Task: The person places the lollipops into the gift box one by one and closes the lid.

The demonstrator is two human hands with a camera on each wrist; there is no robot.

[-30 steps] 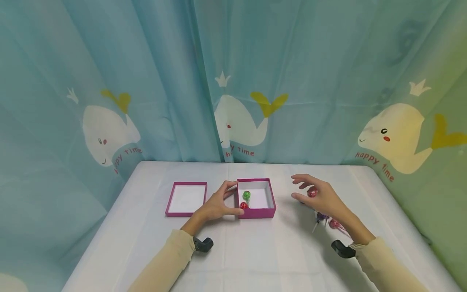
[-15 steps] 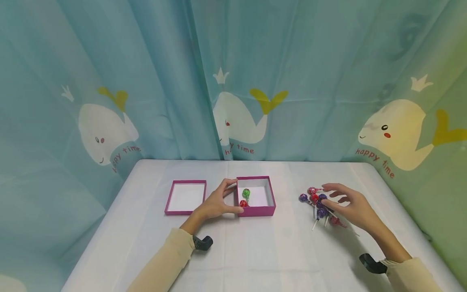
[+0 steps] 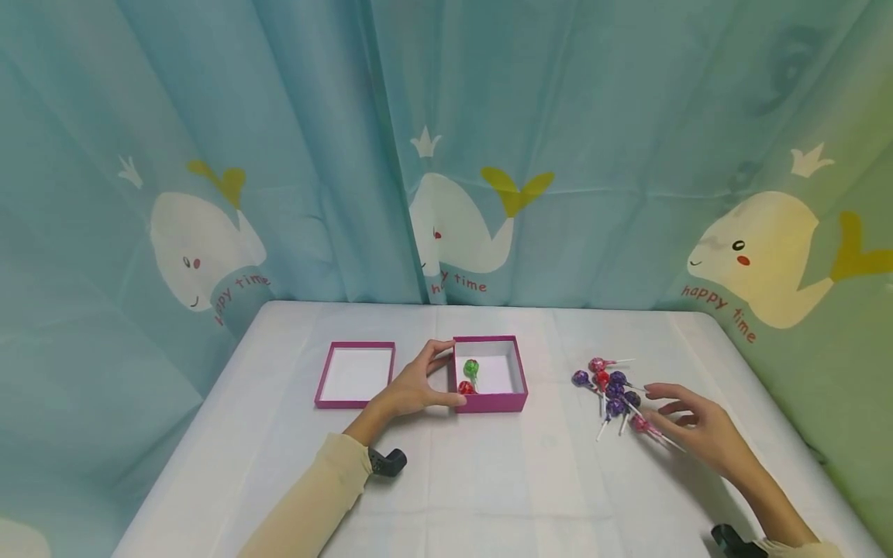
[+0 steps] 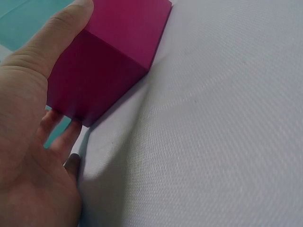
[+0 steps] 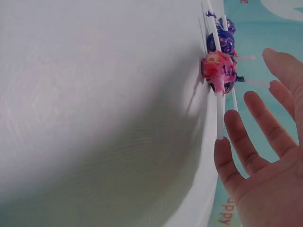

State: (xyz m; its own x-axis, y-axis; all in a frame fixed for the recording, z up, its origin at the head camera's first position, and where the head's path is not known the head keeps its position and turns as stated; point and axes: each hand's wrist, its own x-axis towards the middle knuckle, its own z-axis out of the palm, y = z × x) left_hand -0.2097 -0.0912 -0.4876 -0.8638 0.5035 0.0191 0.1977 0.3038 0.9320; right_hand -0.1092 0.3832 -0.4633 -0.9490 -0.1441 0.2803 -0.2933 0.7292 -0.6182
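A magenta box (image 3: 491,403) with white inside stands on the table. It holds a green lollipop (image 3: 471,367) and a red lollipop (image 3: 466,387). My left hand (image 3: 412,389) grips the box at its left end, thumb on the front wall and fingers at the back corner; the left wrist view shows the thumb on the magenta wall (image 4: 90,71). To the right lies a pile of purple, red and pink lollipops (image 3: 615,390). Beside the pile my right hand (image 3: 705,430) hovers, fingers spread and holding nothing. In the right wrist view a pink lollipop (image 5: 218,66) is nearest its fingertips.
A magenta-rimmed white lid (image 3: 356,404) lies inside up, left of the box. The white cloth-covered table (image 3: 502,488) meets a blue-green whale-print curtain (image 3: 335,232) at its back and sides.
My right hand has moved right and toward me, from above the lollipop pile to its right side, uncovering the pile. The left hand has stayed on the box.
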